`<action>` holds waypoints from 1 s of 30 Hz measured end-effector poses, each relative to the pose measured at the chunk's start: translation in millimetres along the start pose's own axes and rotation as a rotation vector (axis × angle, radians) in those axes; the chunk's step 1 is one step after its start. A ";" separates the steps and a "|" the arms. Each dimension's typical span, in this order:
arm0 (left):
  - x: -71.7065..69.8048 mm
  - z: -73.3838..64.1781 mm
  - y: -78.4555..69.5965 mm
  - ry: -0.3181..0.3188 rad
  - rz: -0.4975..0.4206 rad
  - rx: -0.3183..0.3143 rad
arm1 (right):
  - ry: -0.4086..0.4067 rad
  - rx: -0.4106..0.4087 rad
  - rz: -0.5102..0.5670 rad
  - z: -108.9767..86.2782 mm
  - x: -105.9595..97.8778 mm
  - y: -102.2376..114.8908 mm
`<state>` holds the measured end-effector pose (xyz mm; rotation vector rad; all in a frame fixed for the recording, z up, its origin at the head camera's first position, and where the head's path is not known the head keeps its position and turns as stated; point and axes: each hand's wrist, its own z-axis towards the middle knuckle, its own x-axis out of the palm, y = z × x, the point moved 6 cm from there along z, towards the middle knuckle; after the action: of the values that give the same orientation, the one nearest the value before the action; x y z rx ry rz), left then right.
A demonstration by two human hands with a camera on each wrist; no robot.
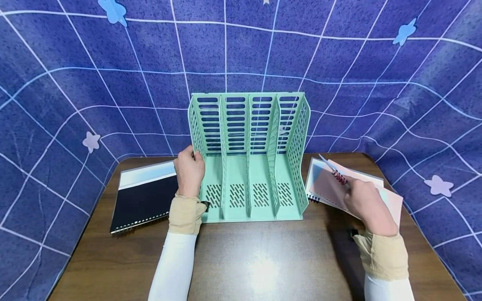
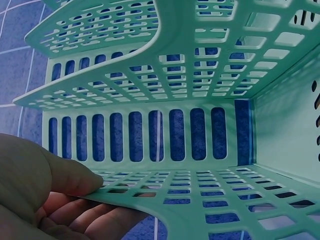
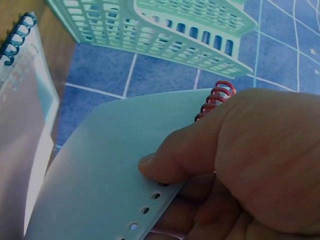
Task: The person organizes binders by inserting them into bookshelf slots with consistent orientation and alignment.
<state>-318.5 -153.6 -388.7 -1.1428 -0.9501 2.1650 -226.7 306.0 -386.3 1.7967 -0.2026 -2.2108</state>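
A mint-green file rack with upright dividers stands on the table in the head view. My left hand grips the front edge of its left side wall, thumb on the inner face and fingers on the outer. Over at the right, my right hand holds a spiral notebook by its bound edge. This notebook has a pale blue cover and a red coil, and it is tilted up nearly edge-on in the head view. The thumb presses its cover beside the punched holes, with the fingers behind.
Under my right hand lie pink-covered notebooks, one with a black coil. Left of the rack is a black spiral notebook with a light blue and white one behind it. A blue gridded cloth hangs behind the wooden table.
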 end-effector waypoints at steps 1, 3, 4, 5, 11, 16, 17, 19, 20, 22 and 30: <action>0.2 0.0 0.2 -0.001 0.001 -0.001 | -0.004 -0.001 0.001 -0.4 -1.5 0.9; 0.4 0.2 0.8 -0.002 0.007 -0.003 | -0.012 -0.005 0.004 -1.2 -5.0 3.1; 0.8 0.3 1.3 -0.001 0.008 -0.005 | -0.018 -0.007 0.007 -1.7 -6.8 4.1; 1.0 0.4 1.9 -0.001 0.011 -0.009 | -0.027 -0.010 0.010 -2.3 -8.6 5.2; 1.1 0.1 2.5 0.008 0.014 -0.026 | -0.038 -0.002 0.023 -4.3 -16.1 9.1; 1.1 -0.5 1.3 0.009 0.016 -0.027 | -0.088 -0.016 0.030 -7.2 -22.0 12.9; 1.1 -0.6 1.2 0.009 0.015 -0.025 | -0.102 -0.019 0.032 -7.7 -23.2 13.6; 0.9 -0.6 0.4 0.004 0.014 -0.015 | -0.130 -0.029 0.037 -8.2 -25.1 15.0; 1.0 -0.8 0.2 0.006 0.009 -0.011 | -0.142 -0.036 0.038 -8.3 -25.9 15.6; 1.1 -0.5 0.0 0.004 0.006 -0.002 | -0.166 -0.042 0.043 -8.6 -27.8 16.9; 0.8 0.3 0.7 0.002 0.011 -0.011 | -0.253 -0.071 0.049 -10.9 -34.3 22.5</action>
<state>-319.2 -153.6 -389.5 -1.1580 -0.9576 2.1693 -206.8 295.9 -350.2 1.4569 -0.2144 -2.3737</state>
